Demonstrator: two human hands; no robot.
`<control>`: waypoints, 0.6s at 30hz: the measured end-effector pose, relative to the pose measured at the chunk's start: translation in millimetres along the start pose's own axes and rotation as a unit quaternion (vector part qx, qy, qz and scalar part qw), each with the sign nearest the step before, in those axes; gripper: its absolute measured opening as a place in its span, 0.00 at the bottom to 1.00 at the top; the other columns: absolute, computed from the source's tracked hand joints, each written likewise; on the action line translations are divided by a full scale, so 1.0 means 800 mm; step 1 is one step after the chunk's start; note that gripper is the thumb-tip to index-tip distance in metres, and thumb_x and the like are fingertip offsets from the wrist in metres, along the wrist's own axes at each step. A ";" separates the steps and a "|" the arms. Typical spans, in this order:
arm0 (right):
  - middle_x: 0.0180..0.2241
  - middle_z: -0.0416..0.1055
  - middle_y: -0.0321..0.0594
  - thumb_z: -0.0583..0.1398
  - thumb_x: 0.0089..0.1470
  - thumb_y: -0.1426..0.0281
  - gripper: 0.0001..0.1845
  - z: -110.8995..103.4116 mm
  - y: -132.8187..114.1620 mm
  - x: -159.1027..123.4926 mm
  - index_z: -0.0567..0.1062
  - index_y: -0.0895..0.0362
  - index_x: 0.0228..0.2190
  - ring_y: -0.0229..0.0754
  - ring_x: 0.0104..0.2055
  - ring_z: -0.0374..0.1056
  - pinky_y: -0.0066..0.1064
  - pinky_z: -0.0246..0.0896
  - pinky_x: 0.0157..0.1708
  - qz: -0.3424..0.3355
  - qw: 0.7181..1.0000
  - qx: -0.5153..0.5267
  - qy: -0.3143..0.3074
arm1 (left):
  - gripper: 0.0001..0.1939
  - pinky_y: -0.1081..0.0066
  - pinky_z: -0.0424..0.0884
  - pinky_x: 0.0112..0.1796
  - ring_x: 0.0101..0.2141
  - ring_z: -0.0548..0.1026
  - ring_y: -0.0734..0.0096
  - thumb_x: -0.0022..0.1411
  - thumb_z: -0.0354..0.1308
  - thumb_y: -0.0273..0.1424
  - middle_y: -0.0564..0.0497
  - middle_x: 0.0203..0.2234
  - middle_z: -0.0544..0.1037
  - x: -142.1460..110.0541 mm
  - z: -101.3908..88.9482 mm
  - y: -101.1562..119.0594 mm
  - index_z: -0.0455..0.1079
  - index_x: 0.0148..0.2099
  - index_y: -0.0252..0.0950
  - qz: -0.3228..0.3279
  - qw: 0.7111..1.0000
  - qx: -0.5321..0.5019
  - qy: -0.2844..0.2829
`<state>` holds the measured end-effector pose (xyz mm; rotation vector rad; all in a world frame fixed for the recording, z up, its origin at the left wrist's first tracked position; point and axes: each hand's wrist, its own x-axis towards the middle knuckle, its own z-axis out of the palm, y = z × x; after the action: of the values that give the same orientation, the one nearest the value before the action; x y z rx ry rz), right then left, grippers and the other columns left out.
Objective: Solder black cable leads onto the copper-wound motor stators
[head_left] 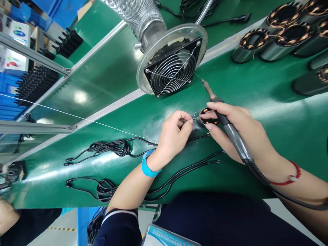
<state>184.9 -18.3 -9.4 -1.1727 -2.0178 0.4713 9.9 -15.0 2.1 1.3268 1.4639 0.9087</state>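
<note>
My right hand [246,133] is closed around a soldering iron [234,136], its tip pointing up and away towards the fan. The thumb and a finger of that same hand also grip a small stator [200,118] with copper windings, mostly hidden by the fingers. Beside it, my left hand [174,133] pinches a thin wire end [195,118] close to the stator's rim. A black cable [198,137] passes beneath the left hand. A fine pale strand [102,123], perhaps solder wire, runs from the left towards that hand.
A fume extractor fan [173,77] with a foil duct [138,13] hangs ahead of my hands. Several wound stators [244,53] stand at the upper right. Coiled black cables [110,147] lie on the green bench [289,136]. Another person's arm [7,213] shows at lower left.
</note>
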 end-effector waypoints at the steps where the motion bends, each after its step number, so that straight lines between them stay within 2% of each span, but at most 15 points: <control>1: 0.43 0.79 0.36 0.59 0.62 0.74 0.26 0.000 -0.001 0.000 0.65 0.47 0.60 0.47 0.45 0.75 0.43 0.69 0.48 0.009 1.000 -0.006 0.008 | 0.07 0.79 0.62 0.25 0.22 0.66 0.83 0.60 0.57 0.20 0.57 0.25 0.73 0.000 -0.001 0.000 0.68 0.32 0.36 0.000 1.000 -0.001 0.000; 3: 0.40 0.79 0.37 0.58 0.62 0.74 0.25 0.001 -0.001 0.001 0.65 0.47 0.59 0.49 0.42 0.74 0.43 0.68 0.45 0.025 0.999 -0.030 0.022 | 0.06 0.80 0.62 0.23 0.21 0.67 0.84 0.60 0.57 0.21 0.58 0.23 0.73 0.000 -0.003 0.003 0.68 0.32 0.35 -0.013 1.000 -0.016 -0.015; 6: 0.35 0.78 0.37 0.59 0.62 0.72 0.23 0.003 -0.002 -0.001 0.66 0.50 0.57 0.50 0.37 0.72 0.44 0.65 0.38 0.001 0.998 -0.062 0.014 | 0.05 0.81 0.61 0.19 0.16 0.66 0.85 0.60 0.58 0.23 0.60 0.19 0.71 0.003 -0.007 0.009 0.68 0.32 0.35 -0.078 0.993 -0.067 -0.065; 9: 0.36 0.78 0.37 0.58 0.62 0.73 0.23 0.006 -0.003 -0.002 0.65 0.50 0.57 0.49 0.35 0.72 0.43 0.63 0.36 -0.016 0.996 -0.082 0.001 | 0.06 0.81 0.58 0.15 0.14 0.65 0.85 0.59 0.58 0.21 0.59 0.20 0.73 0.005 -0.010 0.018 0.68 0.30 0.34 -0.147 0.978 -0.116 -0.095; 11: 0.38 0.78 0.38 0.57 0.62 0.74 0.23 0.008 -0.005 -0.002 0.65 0.49 0.57 0.49 0.36 0.72 0.43 0.63 0.36 -0.006 0.996 -0.091 -0.002 | 0.07 0.82 0.57 0.14 0.14 0.65 0.86 0.59 0.57 0.20 0.58 0.20 0.73 0.005 -0.011 0.020 0.68 0.30 0.34 -0.163 0.973 -0.130 -0.098; 13: 0.38 0.78 0.38 0.56 0.61 0.73 0.23 0.009 -0.005 -0.002 0.65 0.49 0.57 0.50 0.37 0.73 0.43 0.64 0.37 0.001 0.997 -0.076 -0.007 | 0.06 0.82 0.57 0.14 0.14 0.64 0.86 0.60 0.57 0.21 0.59 0.18 0.71 0.004 -0.011 0.018 0.68 0.30 0.34 -0.155 0.975 -0.126 -0.097; 15: 0.37 0.78 0.37 0.57 0.61 0.73 0.24 0.010 -0.005 -0.001 0.65 0.49 0.57 0.50 0.38 0.73 0.44 0.66 0.38 0.010 0.999 -0.037 -0.003 | 0.05 0.81 0.58 0.15 0.15 0.64 0.85 0.61 0.59 0.24 0.58 0.20 0.72 0.002 -0.010 0.011 0.70 0.31 0.34 -0.117 0.983 -0.113 -0.081; 18: 0.36 0.77 0.36 0.58 0.59 0.73 0.24 0.011 -0.006 0.000 0.66 0.49 0.57 0.48 0.42 0.74 0.44 0.67 0.45 0.030 0.999 0.029 0.016 | 0.04 0.77 0.69 0.23 0.23 0.72 0.81 0.60 0.62 0.26 0.51 0.34 0.78 0.000 -0.009 -0.003 0.72 0.32 0.34 0.019 0.997 -0.071 -0.033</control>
<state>175.8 -20.4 -12.3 -1.1998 -1.9336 0.5340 2.6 -15.3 1.8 1.2712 1.3029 0.9673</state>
